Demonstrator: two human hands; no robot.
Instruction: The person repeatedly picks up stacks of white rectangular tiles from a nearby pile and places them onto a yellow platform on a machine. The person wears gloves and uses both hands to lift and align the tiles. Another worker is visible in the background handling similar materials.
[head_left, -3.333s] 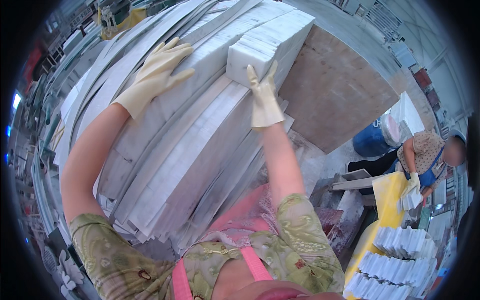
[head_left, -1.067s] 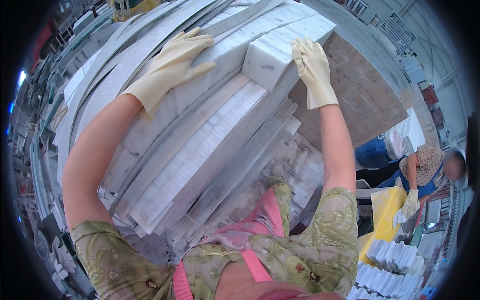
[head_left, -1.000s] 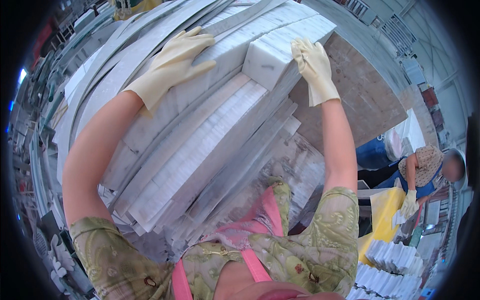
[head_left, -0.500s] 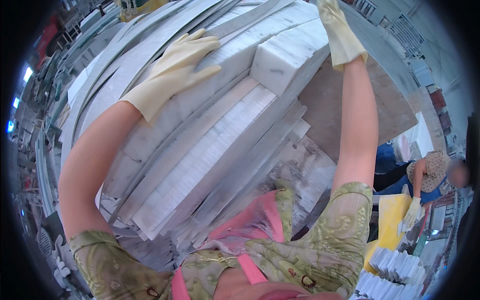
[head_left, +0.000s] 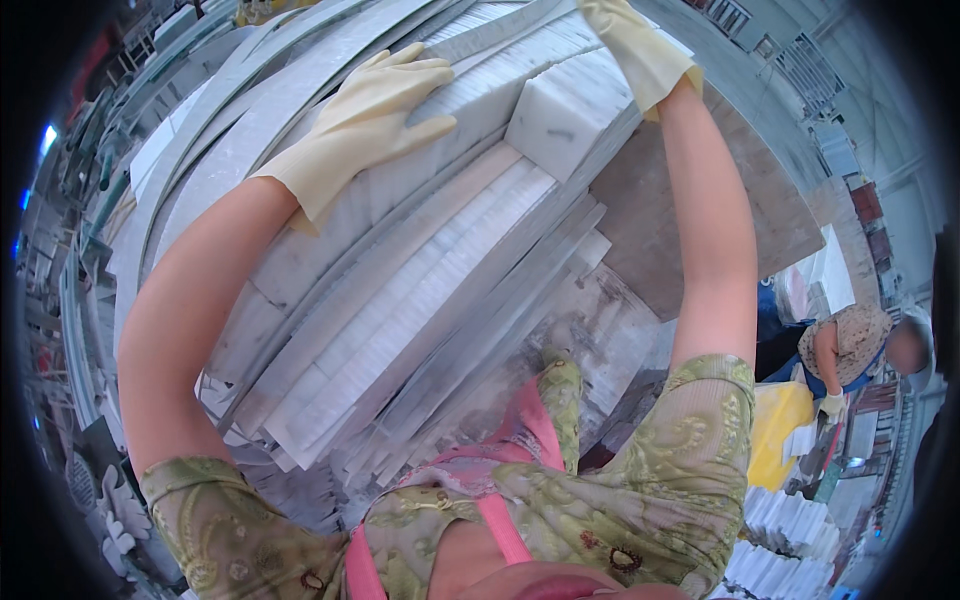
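Observation:
My left hand, in a cream rubber glove, rests on a stack of white, grey-veined marble strips. Its fingers are spread, the thumb apart, and nothing shows in its grasp. At the top edge, my right hand wears a matching glove and reaches over the far end of the stack. Its fingertips are cut off or hidden, so its grip is unclear. Close to it, a thin grey curved strip lies across the marble. A thick squared marble block end juts out below the right glove.
Long curved stone strips lie along the left of the stack. Beneath and beside it are a brown board and stone slabs. Right, a co-worker bends by a yellow object; white ridged pieces lie nearer.
My right hand has moved left over the far end of the stack. My left hand has shifted slightly right and away, still spread. The co-worker's gloved hand has moved.

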